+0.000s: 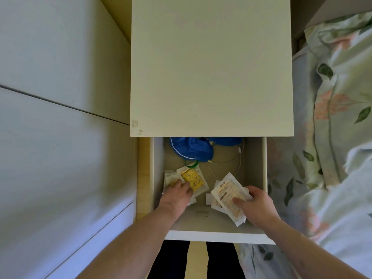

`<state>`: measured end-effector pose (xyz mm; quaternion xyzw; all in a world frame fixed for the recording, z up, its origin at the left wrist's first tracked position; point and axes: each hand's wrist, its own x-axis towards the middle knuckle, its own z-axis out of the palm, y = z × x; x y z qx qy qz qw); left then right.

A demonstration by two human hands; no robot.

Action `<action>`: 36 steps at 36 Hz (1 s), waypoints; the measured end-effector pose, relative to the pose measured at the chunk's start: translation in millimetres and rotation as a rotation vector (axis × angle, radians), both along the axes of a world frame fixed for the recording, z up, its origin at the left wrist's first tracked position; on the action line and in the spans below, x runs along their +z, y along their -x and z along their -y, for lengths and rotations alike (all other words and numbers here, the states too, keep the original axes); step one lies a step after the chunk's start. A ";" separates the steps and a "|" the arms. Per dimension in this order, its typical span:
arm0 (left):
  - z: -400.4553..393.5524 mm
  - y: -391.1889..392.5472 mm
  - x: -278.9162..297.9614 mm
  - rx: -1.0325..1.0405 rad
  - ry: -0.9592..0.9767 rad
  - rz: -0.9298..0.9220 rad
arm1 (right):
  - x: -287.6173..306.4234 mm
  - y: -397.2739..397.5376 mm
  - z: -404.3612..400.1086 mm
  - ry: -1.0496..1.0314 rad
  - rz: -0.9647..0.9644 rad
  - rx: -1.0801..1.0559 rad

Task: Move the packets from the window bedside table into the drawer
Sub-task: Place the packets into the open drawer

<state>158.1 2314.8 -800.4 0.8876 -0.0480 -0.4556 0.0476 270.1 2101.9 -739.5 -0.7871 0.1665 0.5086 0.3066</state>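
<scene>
The white bedside table [211,67] shows a bare top, and its drawer [259,168] is pulled out below it. Both hands are inside the drawer. My left hand [179,193] lies flat on a pile of packets [192,178] at the drawer's left side; the top one is yellow in a clear sleeve. My right hand [255,206] grips a stack of white printed packets [227,193] at the drawer's right side, thumb on top and fingers curled over the far edge.
A crumpled blue bag [193,148], a white charging cable [227,161] and a green ring [190,163] lie at the drawer's back. White cabinet doors [60,137] stand to the left. A floral-covered bed [332,137] runs along the right.
</scene>
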 end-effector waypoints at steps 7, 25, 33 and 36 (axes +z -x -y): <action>-13.1 -0.1 2.1 -0.010 0.003 -0.003 | -9.7 2.6 -2.6 0.019 0.012 -0.058; -22.4 5.6 11.0 -0.221 -0.182 0.053 | -41.6 20.9 -29.7 -0.002 -0.165 -0.229; -46.1 6.2 44.4 -0.076 0.002 0.254 | -54.3 46.8 -58.7 -0.031 -0.298 -0.383; -69.2 14.6 53.0 0.005 0.080 0.377 | -60.7 60.0 -80.9 -0.053 -0.314 -0.421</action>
